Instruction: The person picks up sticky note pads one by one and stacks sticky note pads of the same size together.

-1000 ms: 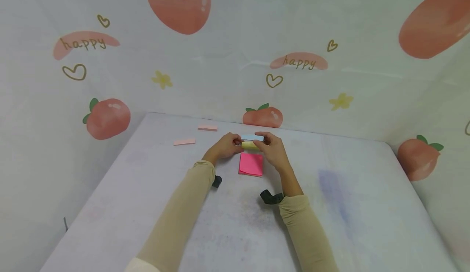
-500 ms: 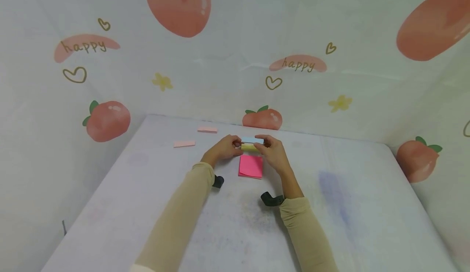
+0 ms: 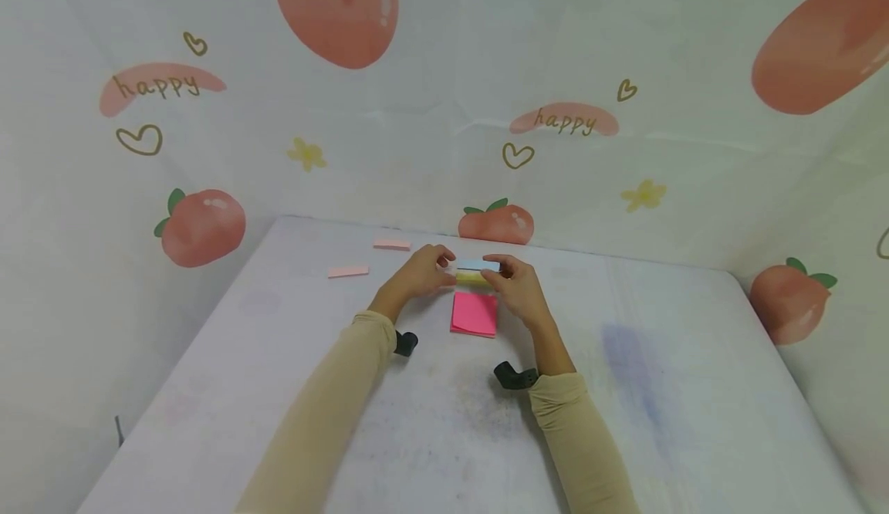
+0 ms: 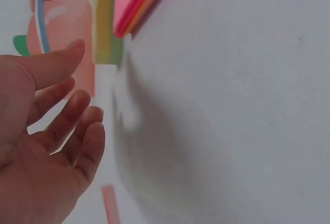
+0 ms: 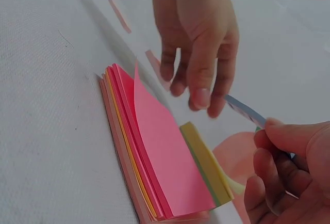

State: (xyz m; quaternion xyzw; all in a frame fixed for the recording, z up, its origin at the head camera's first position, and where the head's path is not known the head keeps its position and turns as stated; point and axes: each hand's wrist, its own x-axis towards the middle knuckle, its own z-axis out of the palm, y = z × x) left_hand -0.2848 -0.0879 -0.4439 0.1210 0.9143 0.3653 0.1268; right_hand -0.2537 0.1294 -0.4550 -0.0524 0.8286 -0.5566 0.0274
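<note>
My right hand [image 3: 519,286] pinches a narrow light blue sticky-note pad [image 3: 478,265] by its right end, between thumb and fingers. The blue pad is up off the table, seen edge-on in the right wrist view. At its other end is my left hand [image 3: 420,271], thumb and fingers apart and loosely bent, holding nothing. Below the blue pad stands a narrow yellow sticky-note pad [image 5: 203,162] with a green layer. Nearer to me lies a square stack of sticky notes [image 3: 474,315], bright pink on top, with orange and paler layers beneath; its top sheet lifts in the right wrist view.
Two narrow pale pink sticky-note pads lie left of my hands, one farther back [image 3: 392,245] and one nearer [image 3: 349,272]. Behind the white table [image 3: 444,437] hangs a white cloth [image 3: 417,136] printed with peaches. Black wrist mounts [image 3: 515,376] sit at my sleeves.
My left hand has let go of the blue pad's left end and drawn slightly left, its fingers spreading. My right hand keeps its hold on the blue pad, nearly still.
</note>
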